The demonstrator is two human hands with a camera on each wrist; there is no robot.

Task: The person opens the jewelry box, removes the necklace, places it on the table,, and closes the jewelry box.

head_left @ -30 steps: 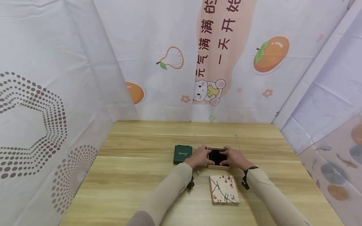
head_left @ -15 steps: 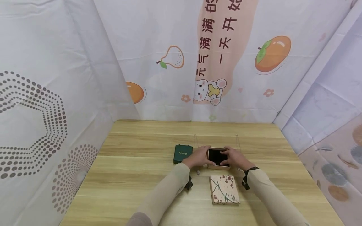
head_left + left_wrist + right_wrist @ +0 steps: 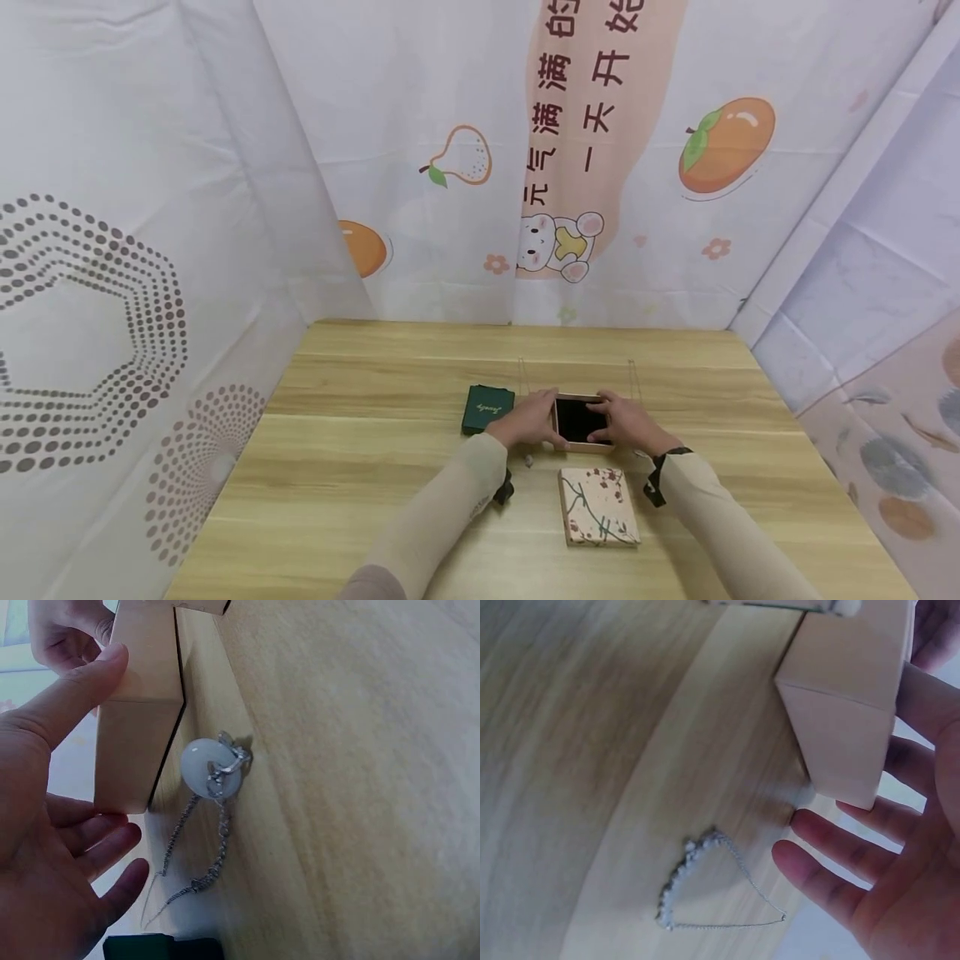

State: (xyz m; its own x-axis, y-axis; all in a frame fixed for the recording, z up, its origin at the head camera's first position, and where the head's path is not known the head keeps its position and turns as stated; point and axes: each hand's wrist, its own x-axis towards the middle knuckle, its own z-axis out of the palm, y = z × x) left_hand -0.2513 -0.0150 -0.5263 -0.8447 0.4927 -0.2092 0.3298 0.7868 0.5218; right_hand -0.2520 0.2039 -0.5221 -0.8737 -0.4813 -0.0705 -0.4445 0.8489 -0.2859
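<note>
A tan box base (image 3: pixel 583 447) with a black inside stands on the table. My left hand (image 3: pixel 531 418) holds its left side, thumb at the front rim and fingers around the end. At the opposite side my right hand (image 3: pixel 628 422) grips it, with thumb and index finger reaching over the rim. Beside the left hand lies a necklace with a round white pendant (image 3: pixel 201 769). Another necklace (image 3: pixel 679 881), set with small stones, lies by the right hand. In front of the base is a flowered lid (image 3: pixel 598 507). The far fingertips are partly hidden.
A dark green jewelry box (image 3: pixel 487 408) with gold lettering sits left of my left hand. Both necklace chains stretch back across the wooden table (image 3: pixel 375 467). Printed curtains (image 3: pixel 420 283) hang at the back and sides.
My left thumb has shifted slightly from over the black inside toward the front rim. The view has moved a little; the box, lid and necklaces stay in place.
</note>
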